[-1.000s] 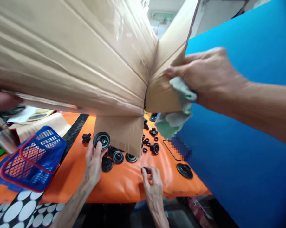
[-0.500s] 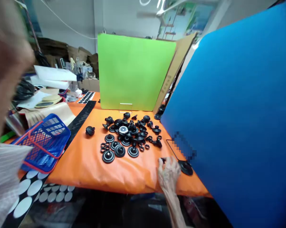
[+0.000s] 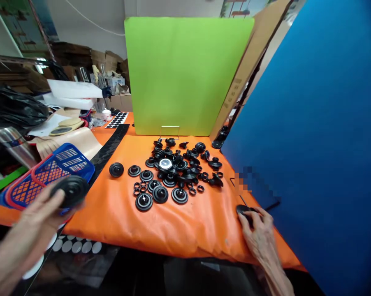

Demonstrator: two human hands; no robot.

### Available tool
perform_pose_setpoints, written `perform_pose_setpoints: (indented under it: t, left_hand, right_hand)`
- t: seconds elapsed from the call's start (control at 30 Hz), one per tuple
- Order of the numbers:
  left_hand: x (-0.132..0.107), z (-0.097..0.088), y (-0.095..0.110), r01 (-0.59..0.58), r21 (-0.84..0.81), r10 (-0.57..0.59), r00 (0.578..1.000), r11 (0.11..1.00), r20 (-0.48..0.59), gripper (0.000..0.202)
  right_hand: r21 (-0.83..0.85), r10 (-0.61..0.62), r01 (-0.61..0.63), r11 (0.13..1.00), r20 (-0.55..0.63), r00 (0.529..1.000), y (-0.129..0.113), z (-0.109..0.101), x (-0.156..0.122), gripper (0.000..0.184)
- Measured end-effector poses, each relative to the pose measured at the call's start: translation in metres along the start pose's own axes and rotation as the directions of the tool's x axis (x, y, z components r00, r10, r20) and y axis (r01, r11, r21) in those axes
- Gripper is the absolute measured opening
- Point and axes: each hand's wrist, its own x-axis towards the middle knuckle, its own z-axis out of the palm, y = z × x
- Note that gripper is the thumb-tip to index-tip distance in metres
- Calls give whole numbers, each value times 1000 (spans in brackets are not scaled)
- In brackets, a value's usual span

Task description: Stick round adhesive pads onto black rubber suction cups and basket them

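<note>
My left hand [image 3: 46, 207] is at the left, in front of the blue basket, its thumb and fingers closed on a black round disc [image 3: 70, 191] with stepped rings. At the right edge of the table my right hand [image 3: 259, 232] has its fingers curled over another black disc [image 3: 242, 209], which lies on the orange cover. Part of that disc is hidden under the fingers. Between the hands spreads a pile of black ringed discs and knobs [image 3: 179, 166]. Small black rings [image 3: 140, 188] lie at its front left, and a single disc [image 3: 116, 169] sits apart.
An orange cover [image 3: 117, 222] lies over the table. The blue and red plastic basket [image 3: 76, 158] stands at the left beside a dark strip. A green board [image 3: 185, 78] rises at the back, and a large blue panel [image 3: 321, 135] borders the right side.
My left hand has dropped from close to the camera and now shows a black disc in its grip. My right hand has shifted right, onto the disc by the blue panel.
</note>
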Motion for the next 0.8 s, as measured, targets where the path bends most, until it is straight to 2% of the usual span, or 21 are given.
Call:
perform_pose_setpoints:
  t: [0.07, 0.13, 0.2, 0.27, 0.33, 0.4, 0.47, 0.57, 0.67, 0.73, 0.8]
  left_hand:
    - [-4, 30, -26, 79, 36, -78, 997, 996, -17, 40]
    - [-14, 48, -56, 193, 78, -194, 981, 978, 3, 37]
    - [-24, 55, -81, 272, 73, -275, 961, 960, 31, 30]
    - [-28, 57, -95, 293, 48, -296, 952, 955, 72, 26]
    - [-26, 58, -101, 275, 42, -278, 953, 960, 120, 26]
    - [-21, 58, -103, 239, 53, -245, 957, 970, 155, 27]
    - [-16, 57, -104, 210, 59, -217, 961, 976, 169, 26]
    - [-13, 55, -108, 193, 62, -202, 962, 979, 184, 25]
    - [-12, 51, -111, 192, 55, -199, 953, 980, 227, 24]
    - [-13, 49, -112, 188, 62, -197, 945, 980, 259, 25]
    - [-13, 48, -113, 177, 86, -194, 940, 980, 279, 26]
  right_hand:
    - [105, 3, -10, 994, 68, 998, -32, 7, 3, 31]
    - [217, -32, -11, 976, 193, 981, -68, 14, 9, 27]
    - [262, -35, -22, 965, 213, 977, -98, 16, 12, 30]
    - [265, 16, -68, 962, 193, 981, -123, 15, 9, 32]
    - [303, 36, -120, 945, 271, 962, -142, 12, -4, 31]
    - [362, -54, -119, 925, 433, 900, -157, 12, -22, 28]
    - [347, -124, -74, 935, 514, 849, -168, 15, -40, 29]
    - [257, -145, 8, 966, 519, 843, -174, 23, -57, 33]
    - [282, -206, 60, 957, 526, 825, -174, 24, -59, 30]
    - [321, -204, 33, 946, 515, 832, -181, 18, -58, 27]
    - [404, -180, -51, 913, 514, 838, -199, 9, -59, 25]
